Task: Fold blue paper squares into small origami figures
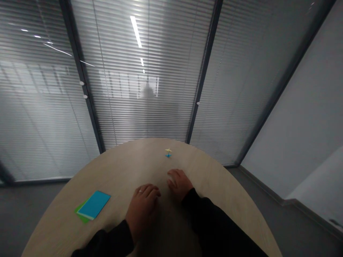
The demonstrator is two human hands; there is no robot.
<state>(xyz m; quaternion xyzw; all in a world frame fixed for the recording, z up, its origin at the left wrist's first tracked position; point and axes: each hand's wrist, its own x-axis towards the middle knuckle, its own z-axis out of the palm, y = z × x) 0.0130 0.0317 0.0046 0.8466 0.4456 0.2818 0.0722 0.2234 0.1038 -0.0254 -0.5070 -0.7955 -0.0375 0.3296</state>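
Left hand [142, 210] and right hand [180, 184] lie palm-down on the pale wood tabletop [128, 167], fingers loosely curled, gripping nothing (two paper cards [93, 205] near its left edge, two small paper shapes [168, 152] near the far edge)

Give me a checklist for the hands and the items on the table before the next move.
1. Left hand free of any object, over the pale wood-grain table: ok.
2. Right hand free of any object: ok.
3. Small yellow piece and small blue piece in view, beyond both hands: ok.
4. Whether those two pieces touch: cannot tell, too small.
5. Blue card lying on green card, away from the hands: ok.
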